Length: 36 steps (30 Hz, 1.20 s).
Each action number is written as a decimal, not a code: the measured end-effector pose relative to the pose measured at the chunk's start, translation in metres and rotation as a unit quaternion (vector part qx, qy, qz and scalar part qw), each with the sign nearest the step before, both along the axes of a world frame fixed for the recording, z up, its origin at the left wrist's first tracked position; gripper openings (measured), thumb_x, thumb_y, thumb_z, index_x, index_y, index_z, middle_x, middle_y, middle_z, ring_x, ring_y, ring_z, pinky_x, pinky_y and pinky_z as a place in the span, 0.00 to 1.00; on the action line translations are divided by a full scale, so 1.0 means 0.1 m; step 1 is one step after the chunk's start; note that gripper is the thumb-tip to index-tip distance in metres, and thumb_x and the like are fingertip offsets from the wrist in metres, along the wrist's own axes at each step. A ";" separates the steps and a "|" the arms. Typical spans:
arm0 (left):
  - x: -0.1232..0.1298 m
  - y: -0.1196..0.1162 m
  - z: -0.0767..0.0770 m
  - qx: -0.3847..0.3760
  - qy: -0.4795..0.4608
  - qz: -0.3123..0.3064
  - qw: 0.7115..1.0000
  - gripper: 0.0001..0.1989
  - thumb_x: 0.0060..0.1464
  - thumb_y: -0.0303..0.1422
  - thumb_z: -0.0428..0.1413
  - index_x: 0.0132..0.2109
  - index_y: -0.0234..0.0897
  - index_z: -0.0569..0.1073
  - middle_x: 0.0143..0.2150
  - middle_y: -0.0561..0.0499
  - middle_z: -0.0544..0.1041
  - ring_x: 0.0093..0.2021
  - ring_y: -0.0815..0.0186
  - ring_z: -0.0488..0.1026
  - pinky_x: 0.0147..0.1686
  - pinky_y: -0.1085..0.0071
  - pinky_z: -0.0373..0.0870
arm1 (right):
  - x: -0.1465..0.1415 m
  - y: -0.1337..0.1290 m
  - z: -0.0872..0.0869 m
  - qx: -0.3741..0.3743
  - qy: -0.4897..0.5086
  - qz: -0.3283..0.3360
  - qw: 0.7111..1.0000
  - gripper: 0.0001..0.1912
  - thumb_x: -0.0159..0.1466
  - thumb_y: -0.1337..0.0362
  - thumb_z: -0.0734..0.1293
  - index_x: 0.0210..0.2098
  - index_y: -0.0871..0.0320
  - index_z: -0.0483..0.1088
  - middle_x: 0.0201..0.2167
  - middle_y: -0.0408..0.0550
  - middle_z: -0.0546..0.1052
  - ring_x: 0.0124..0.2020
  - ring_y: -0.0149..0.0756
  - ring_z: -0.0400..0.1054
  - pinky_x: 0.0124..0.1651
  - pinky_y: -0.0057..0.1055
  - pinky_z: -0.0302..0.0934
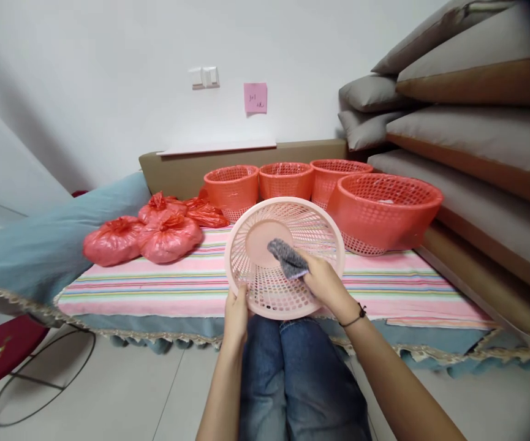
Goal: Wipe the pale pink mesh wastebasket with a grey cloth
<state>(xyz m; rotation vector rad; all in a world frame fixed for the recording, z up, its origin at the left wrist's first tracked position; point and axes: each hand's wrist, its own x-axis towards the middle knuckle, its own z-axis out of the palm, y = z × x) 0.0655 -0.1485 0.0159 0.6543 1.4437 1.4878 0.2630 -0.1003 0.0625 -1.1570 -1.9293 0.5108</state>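
Observation:
A pale pink plastic basket [265, 306] with slotted sides is tilted over my knees, its open side turned toward me. My left hand [236, 306] grips its rim at the lower left, thumb on the inner side. In my right hand [322, 278] is a dark grey cloth [287, 258], pinched by the fingers and held inside the basket near its round base. Whether the cloth touches the plastic I cannot tell.
Several red mesh baskets [386, 205] lined with red bags stand along the back of the striped seat cover [154, 282]. Tied red plastic bags [170, 236] lie at left. Large grey cushions [476, 141] are stacked at right. A dark red stool [5, 352] stands lower left.

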 end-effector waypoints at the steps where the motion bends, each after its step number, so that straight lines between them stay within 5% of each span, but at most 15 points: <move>1: 0.02 -0.03 0.01 -0.003 -0.004 -0.001 1.000 0.32 0.59 0.43 0.57 0.69 0.47 0.63 0.55 0.43 0.79 0.44 0.59 0.80 0.35 0.69 0.75 | -0.06 0.07 0.00 0.012 0.026 -0.006 1.000 0.38 0.54 0.80 0.57 0.62 0.56 0.68 0.59 0.50 0.76 0.59 0.39 0.70 0.62 0.37 0.62; 6: 0.06 -0.11 -0.01 -0.011 -0.036 -0.026 0.999 0.34 0.58 0.47 0.57 0.69 0.45 0.62 0.56 0.42 0.78 0.44 0.58 0.80 0.31 0.71 0.75 | -0.50 0.19 -0.33 -0.040 0.016 0.031 0.999 0.36 0.54 0.80 0.59 0.61 0.58 0.70 0.60 0.50 0.75 0.61 0.38 0.68 0.65 0.36 0.58; 11: 0.04 -0.12 -0.10 0.024 -0.037 -0.042 0.998 0.35 0.58 0.56 0.53 0.69 0.50 0.63 0.63 0.45 0.73 0.57 0.53 0.75 0.47 0.60 0.76 | -0.90 -0.01 -0.68 -0.148 0.112 0.098 0.978 0.23 0.66 0.66 0.61 0.60 0.58 0.70 0.58 0.52 0.76 0.59 0.42 0.69 0.64 0.38 0.60; 15: 0.05 -0.11 -0.14 0.067 0.012 -0.075 0.995 0.36 0.57 0.57 0.54 0.66 0.42 0.68 0.63 0.41 0.73 0.64 0.51 0.69 0.59 0.57 0.69 | -0.94 -0.17 -0.71 -0.180 0.237 0.112 0.948 0.22 0.69 0.60 0.59 0.59 0.59 0.69 0.58 0.54 0.75 0.60 0.43 0.68 0.64 0.40 0.60; 19: 0.09 -0.08 -0.07 0.061 0.025 -0.076 0.995 0.36 0.59 0.58 0.50 0.63 0.38 0.72 0.61 0.39 0.75 0.62 0.50 0.70 0.58 0.55 0.69 | -0.79 -0.31 -0.67 -0.148 0.253 0.155 0.943 0.23 0.67 0.62 0.62 0.60 0.57 0.69 0.58 0.52 0.75 0.60 0.43 0.68 0.65 0.42 0.59; 22: 0.09 -0.05 -0.01 0.069 0.002 -0.053 0.996 0.35 0.60 0.57 0.50 0.63 0.37 0.72 0.60 0.39 0.75 0.61 0.52 0.72 0.58 0.59 0.70 | -0.64 -0.40 -0.61 -0.116 0.170 0.184 0.961 0.26 0.65 0.67 0.62 0.63 0.57 0.67 0.61 0.51 0.73 0.61 0.42 0.67 0.66 0.44 0.58; 25: 0.02 -0.03 0.02 0.089 -0.006 -0.030 0.996 0.37 0.59 0.57 0.50 0.67 0.40 0.67 0.62 0.42 0.74 0.60 0.56 0.73 0.54 0.66 0.72 | -0.45 -0.47 -0.54 -0.068 -0.014 0.188 0.980 0.27 0.64 0.70 0.62 0.63 0.57 0.67 0.64 0.54 0.69 0.65 0.44 0.63 0.69 0.48 0.53; 30: -0.14 -0.01 0.04 0.016 0.007 -0.038 0.999 0.40 0.56 0.62 0.48 0.70 0.51 0.61 0.60 0.43 0.76 0.45 0.55 0.80 0.33 0.66 0.76 | -0.07 -0.51 -0.46 -0.029 -0.270 0.167 0.948 0.24 0.63 0.71 0.63 0.57 0.53 0.74 0.62 0.52 0.73 0.61 0.49 0.67 0.67 0.54 0.53; 36: -0.14 0.01 0.10 0.009 0.005 -0.062 0.998 0.37 0.57 0.62 0.49 0.64 0.44 0.70 0.57 0.38 0.78 0.45 0.54 0.80 0.32 0.66 0.76 | 0.33 -0.37 -0.32 -0.026 -0.360 0.062 0.931 0.25 0.57 0.76 0.65 0.52 0.56 0.78 0.57 0.58 0.76 0.62 0.57 0.65 0.67 0.58 0.49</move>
